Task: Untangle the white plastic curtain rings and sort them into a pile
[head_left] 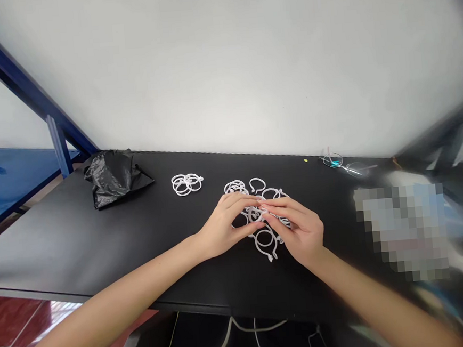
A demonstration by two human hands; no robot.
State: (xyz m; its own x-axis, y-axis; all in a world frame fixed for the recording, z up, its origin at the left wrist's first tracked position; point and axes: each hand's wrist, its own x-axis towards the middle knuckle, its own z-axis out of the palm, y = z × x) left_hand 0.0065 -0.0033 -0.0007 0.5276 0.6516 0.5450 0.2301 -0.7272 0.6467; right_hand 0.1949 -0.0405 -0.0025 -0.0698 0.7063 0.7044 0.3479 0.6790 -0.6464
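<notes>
A loose pile of white plastic rings (259,192) lies on the black table (61,245). My left hand (223,225) and my right hand (300,227) meet over the pile, fingertips together, pinching a white ring (254,213) between them. Another ring (265,241) lies just below my fingers. A separate small cluster of linked white rings (187,183) sits to the left, apart from both hands.
A crumpled black plastic bag (111,175) rests at the table's back left. A pair of glasses (341,164) lies near the back right by the white wall. A blurred area covers the right side. Cables (244,330) hang below the front edge.
</notes>
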